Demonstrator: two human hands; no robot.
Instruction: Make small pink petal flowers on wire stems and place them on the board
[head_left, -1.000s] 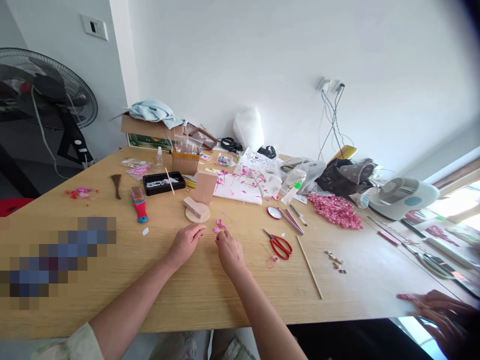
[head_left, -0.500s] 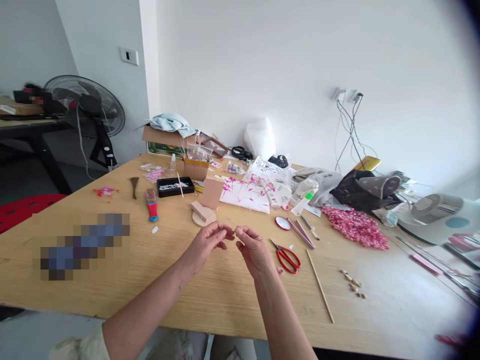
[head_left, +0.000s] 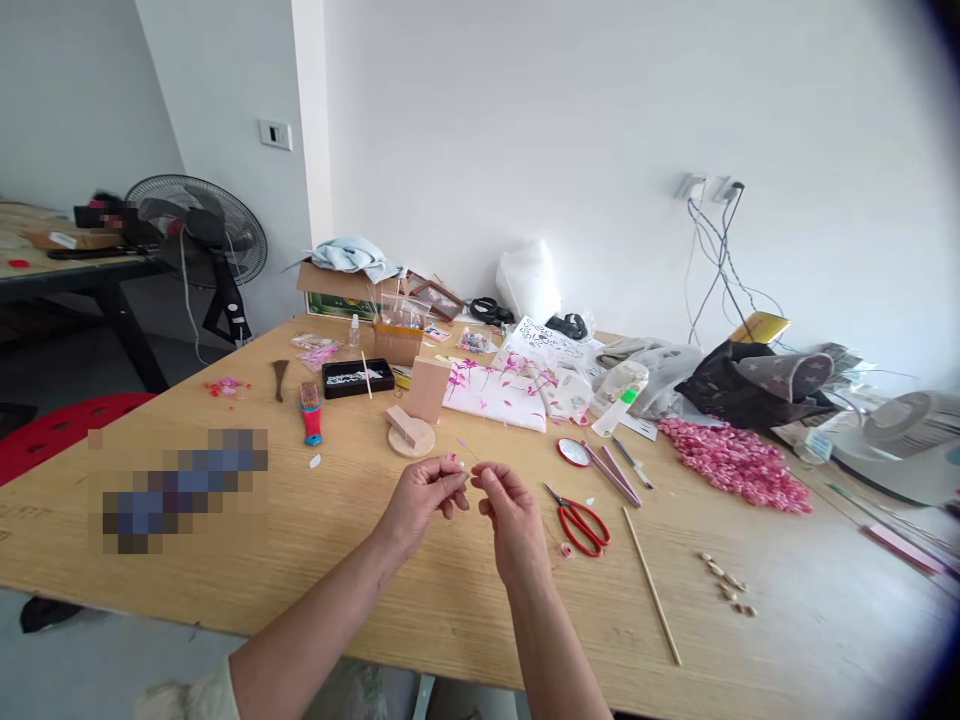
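Biggest thing here is the wooden table point(head_left: 435, 620), filling most of the lower frame. A black fan point(head_left: 199, 225) stands at upper left, beyond the table. A cardboard box point(head_left: 346, 282) sits on the far edge, left of centre, then there's a white cloth point(head_left: 487, 403) with pink flowers on it, mid-frame. Pink heap point(head_left: 735, 465) over on the right.

Both hands are up near the centre, fingertips nearly meeting. The left hand point(head_left: 416, 505) has thumb and forefinger brought together in a narrow pinch, and the right hand point(head_left: 514, 510) is much the same. Whatever might be between them is too small to make out, so I can't tell if either holds anything.

A thin stick point(head_left: 651, 585) lies lower right, with red-handled scissors point(head_left: 564, 504) nearer the right hand. Black tray point(head_left: 352, 393) and red brush point(head_left: 311, 418) are left of centre. Behind the left hand, a small block rests on a round wooden disc point(head_left: 424, 440).

Tiniest is a pink bit point(head_left: 451, 457) right at the left fingertips; can't tell if it's gripped or lying behind them.
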